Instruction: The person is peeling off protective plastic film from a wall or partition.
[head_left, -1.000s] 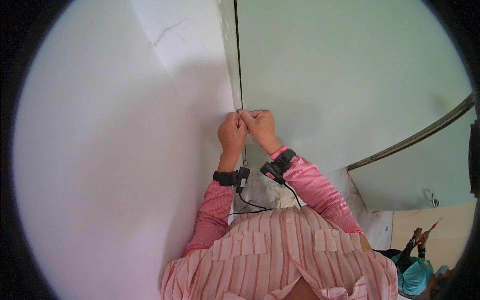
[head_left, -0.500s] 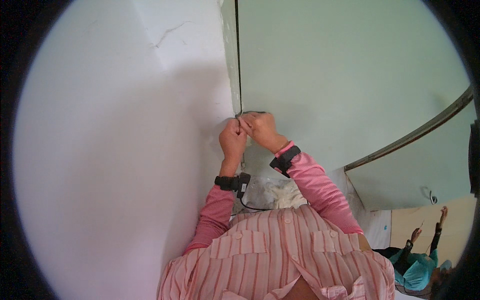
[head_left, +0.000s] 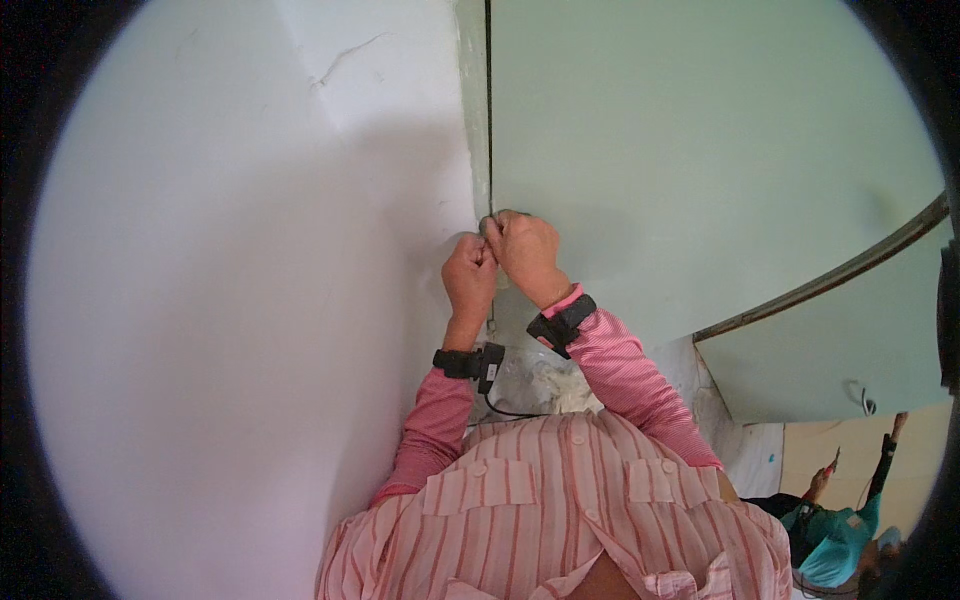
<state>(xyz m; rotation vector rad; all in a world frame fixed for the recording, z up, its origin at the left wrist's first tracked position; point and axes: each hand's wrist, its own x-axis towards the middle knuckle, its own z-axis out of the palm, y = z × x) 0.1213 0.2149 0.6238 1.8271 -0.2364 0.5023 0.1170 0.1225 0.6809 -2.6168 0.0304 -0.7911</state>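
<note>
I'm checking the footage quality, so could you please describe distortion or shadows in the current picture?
Head view: black corners surround the image, and the dark strip at right bends, probably fisheye distortion; head view: a soft shadow lies on the white wall beside the left hand.

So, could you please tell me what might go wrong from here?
The right hand might get pinched if the green panel shifted, since it is right by the dark gap along the panel's edge. The left hand is so close that the two could bump. The black cable curving from the left wrist device might snag.
</note>
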